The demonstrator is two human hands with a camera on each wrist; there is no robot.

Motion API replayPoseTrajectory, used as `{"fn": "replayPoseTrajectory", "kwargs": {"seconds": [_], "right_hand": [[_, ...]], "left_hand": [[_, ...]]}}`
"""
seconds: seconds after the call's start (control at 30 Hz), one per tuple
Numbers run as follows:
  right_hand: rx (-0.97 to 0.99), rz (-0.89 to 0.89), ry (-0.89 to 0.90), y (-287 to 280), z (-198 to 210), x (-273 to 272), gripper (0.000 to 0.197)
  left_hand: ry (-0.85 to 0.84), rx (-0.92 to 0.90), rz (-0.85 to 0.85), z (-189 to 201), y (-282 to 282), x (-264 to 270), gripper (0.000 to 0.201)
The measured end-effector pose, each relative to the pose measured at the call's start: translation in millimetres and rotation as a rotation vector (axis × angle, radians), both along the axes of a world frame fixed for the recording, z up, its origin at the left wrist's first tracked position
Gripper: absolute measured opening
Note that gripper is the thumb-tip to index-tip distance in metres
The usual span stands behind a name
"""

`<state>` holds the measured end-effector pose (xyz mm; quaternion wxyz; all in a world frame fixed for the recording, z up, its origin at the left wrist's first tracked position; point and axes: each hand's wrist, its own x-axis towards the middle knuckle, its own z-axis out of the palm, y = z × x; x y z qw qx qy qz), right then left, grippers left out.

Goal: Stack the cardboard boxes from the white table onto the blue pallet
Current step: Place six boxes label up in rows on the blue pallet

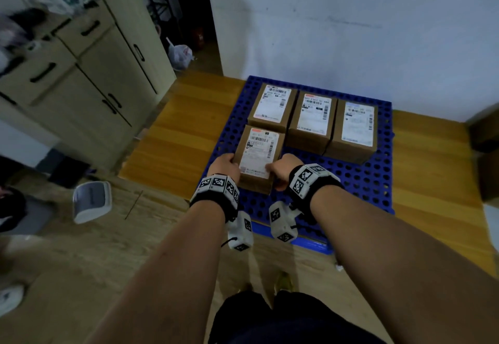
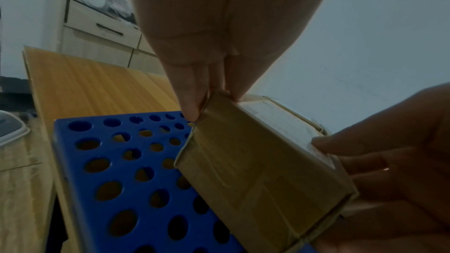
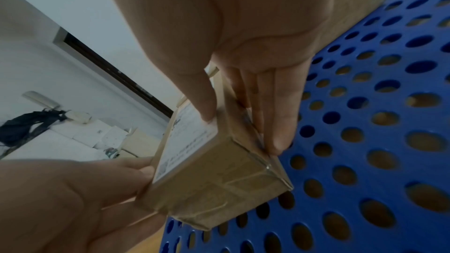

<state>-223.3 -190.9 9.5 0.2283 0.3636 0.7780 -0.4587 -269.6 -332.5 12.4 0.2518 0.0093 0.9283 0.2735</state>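
Cardboard box [image 1: 258, 154] w/ white shipping label sits center frame in head view, held over the front-left part of the blue pallet [image 1: 359, 181]; can't tell if its base touches the pallet yet. Far left: cream cabinet [image 1: 89, 73] w/ dark handles fills upper left, a white scale-like device [image 1: 93, 201] lies on the floor lower left, a plastic bag [image 1: 180, 56] sits by the dark doorway upper center-left. Left hand [image 1: 225, 166] grips the box's near-left corner; left wrist view shows fingers [image 2: 185, 91] pressed down the left side, thumb on the top edge. Right hand [image 1: 283, 169] grips the near-right corner; right wrist view shows thumb [image 3: 203, 99] on the label, fingers curled down the right side. Behind the held box, 3 more labelled boxes stand in a row on the pallet: back-left box [image 1: 272, 106], middle box [image 1: 312, 119], right box [image 1: 356, 130], side by side & apparently touching. Both wrists wear black bands w/ marker cubes.
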Motion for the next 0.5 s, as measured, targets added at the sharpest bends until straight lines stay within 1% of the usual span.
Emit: {"fn": "replayPoseTrajectory", "kwargs": {"seconds": [0.13,0.27,0.5], "right_hand": [[0.023,-0.022,0.026,-4.6,1.1,-0.9,0.019],[0.036,-0.048,0.045,-6.8,1.8,-5.1,0.02],[0.032,-0.12,0.029,-10.9,1.4,-9.5,0.017]], "left_hand": [[-0.004,0.007,-0.032,0.2,-2.8,-8.7,0.041],[-0.002,0.026,-0.008,-3.0,-2.4,-14.2,0.041],[0.018,0.026,-0.093,-8.8,-5.1,-26.1,0.041]]}}
